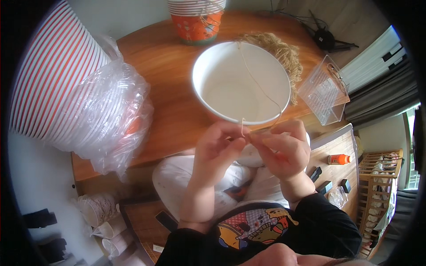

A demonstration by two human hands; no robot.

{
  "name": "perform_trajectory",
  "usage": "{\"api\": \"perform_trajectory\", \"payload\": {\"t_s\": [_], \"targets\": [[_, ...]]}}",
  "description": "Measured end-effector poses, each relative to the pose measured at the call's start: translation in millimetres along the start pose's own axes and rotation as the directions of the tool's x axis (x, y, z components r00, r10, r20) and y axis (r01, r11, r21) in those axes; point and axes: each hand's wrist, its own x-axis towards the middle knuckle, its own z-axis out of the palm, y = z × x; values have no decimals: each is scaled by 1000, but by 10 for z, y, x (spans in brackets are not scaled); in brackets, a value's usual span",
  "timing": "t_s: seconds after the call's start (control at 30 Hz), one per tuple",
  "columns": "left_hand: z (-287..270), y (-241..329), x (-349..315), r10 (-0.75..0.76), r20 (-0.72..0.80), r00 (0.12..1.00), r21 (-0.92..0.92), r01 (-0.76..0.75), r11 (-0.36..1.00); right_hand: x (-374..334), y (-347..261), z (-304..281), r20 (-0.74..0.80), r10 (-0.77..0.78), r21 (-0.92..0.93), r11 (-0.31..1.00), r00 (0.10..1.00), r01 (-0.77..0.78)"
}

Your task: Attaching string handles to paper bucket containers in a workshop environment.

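Observation:
A large white paper bucket (208, 73) stands on the wooden table in front of me, its mouth tilted toward me. A thin beige cord (254, 79) runs from its far rim across the opening to my fingers. At the near rim, my left hand (217, 148) pinches the cord where a short loop or end rises by the rim. Beside it, my right hand (286, 148) also closes on the cord with thumb and forefinger. The fingertips of both hands nearly meet. Exactly how the cord crosses between them is too small to make out.
Nested buckets (57, 80) partly wrapped in clear plastic (115, 102) rise at the left. Behind stands an orange printed bucket stack (195, 29). A bundle of beige cord (284, 53) lies past the bucket, near a clear acrylic holder (321, 91). An orange bottle (339, 159) is at right.

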Motion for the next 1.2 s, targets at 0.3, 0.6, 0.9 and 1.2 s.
{"api": "perform_trajectory", "payload": {"t_s": [0.3,0.6,0.9,1.2], "targets": [[-50,-10,2,-77,120,990,18,75,997,-13,26,-9,21,11,90,996,1000,-13],[-56,-46,2,-38,24,999,-51,39,998,65,10,33,5,-59,100,993,998,58],[11,-7,8,308,-121,944,409,-235,881,198,-75,41,0,-78,-7,997,997,78],[16,51,58,703,94,705,794,-479,374,295,-66,56,53,-208,-121,970,977,213]]}}
